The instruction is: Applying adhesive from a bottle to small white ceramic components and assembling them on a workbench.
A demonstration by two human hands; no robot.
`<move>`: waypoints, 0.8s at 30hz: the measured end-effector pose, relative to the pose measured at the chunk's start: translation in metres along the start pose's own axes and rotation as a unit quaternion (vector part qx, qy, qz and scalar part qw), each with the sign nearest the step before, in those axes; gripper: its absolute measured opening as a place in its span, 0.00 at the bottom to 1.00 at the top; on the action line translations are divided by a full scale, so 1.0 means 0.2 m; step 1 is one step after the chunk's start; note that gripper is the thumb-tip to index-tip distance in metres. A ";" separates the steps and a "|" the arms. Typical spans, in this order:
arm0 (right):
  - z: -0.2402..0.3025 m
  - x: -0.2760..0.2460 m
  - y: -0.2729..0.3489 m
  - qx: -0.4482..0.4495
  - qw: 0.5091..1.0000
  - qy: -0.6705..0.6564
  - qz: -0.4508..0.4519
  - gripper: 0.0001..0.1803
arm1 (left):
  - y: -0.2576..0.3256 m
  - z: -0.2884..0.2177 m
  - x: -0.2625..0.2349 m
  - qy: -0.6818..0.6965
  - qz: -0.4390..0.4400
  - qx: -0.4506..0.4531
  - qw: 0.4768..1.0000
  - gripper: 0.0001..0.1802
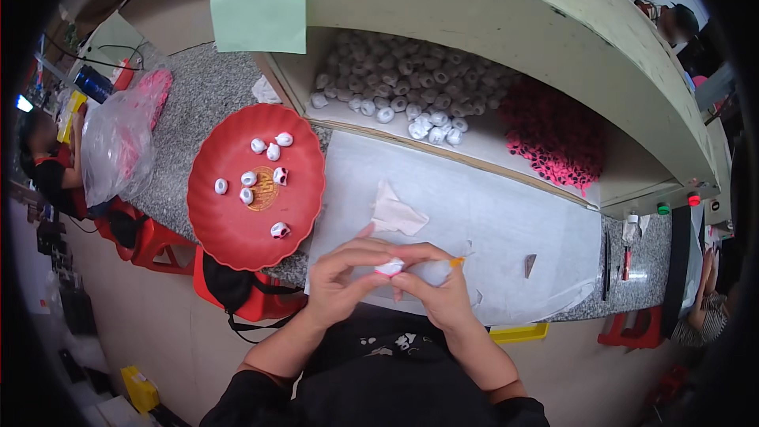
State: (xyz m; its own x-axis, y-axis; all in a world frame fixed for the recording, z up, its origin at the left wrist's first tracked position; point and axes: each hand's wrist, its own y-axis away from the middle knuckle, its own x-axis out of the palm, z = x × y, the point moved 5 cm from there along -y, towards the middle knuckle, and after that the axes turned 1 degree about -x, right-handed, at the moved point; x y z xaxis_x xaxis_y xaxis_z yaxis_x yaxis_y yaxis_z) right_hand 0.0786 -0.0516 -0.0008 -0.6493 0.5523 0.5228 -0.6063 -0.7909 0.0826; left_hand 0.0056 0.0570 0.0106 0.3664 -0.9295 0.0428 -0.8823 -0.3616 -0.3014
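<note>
In front of my body, both hands meet over the near edge of the white sheet (506,221). My left hand (344,275) pinches a small white piece with a pink edge (390,266) between thumb and fingers. From the other side my right hand (443,291) grips the same piece with its thumb and fingertips. A translucent item with an orange tip (456,262) shows at the right hand's fingers; its kind is unclear. Beyond the hands lies a crumpled whitish cloth (399,212). To the left, a red scalloped tray (209,225) carries several small white pieces, some with dark and pink markings.
A shelf (466,150) behind the sheet holds a heap of white round pieces (411,79) and a pile of pink-and-black pieces (553,130). A small grey piece (530,266) lies on the sheet. Red stools (261,300) stand below the table. Another person (59,166) sits far left.
</note>
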 end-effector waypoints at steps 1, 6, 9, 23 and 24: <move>0.01 0.01 -0.01 0.016 1.000 0.001 -0.005 0.20 | 0.00 -0.03 -0.07 -0.096 -0.031 0.013 0.995 0.11; 0.09 -0.18 0.06 -0.029 0.995 0.082 -0.050 0.30 | -0.10 -0.17 -0.34 -0.544 -0.109 -0.027 0.831 0.20; 0.15 -0.35 0.10 -0.074 0.983 0.122 -0.119 0.32 | -0.27 -0.16 -0.17 -0.606 -0.044 0.035 0.794 0.20; 0.28 -0.47 0.34 -0.109 0.979 0.060 -0.161 0.16 | -1.18 0.50 0.70 -0.589 -0.083 0.340 0.729 0.12; 0.28 -0.47 0.34 -0.110 0.978 0.058 -0.165 0.16 | -1.19 0.51 0.73 -0.606 -0.063 0.305 0.732 0.13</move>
State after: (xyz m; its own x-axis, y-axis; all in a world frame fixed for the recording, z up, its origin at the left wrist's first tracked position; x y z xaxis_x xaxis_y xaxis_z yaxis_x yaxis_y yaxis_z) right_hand 0.1240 -0.1709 0.0033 -0.4415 0.8043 0.3977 -0.8678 -0.4954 0.0387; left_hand 0.2982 0.0147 -0.0086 0.7530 -0.0113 -0.6579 -0.6580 0.0030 -0.7531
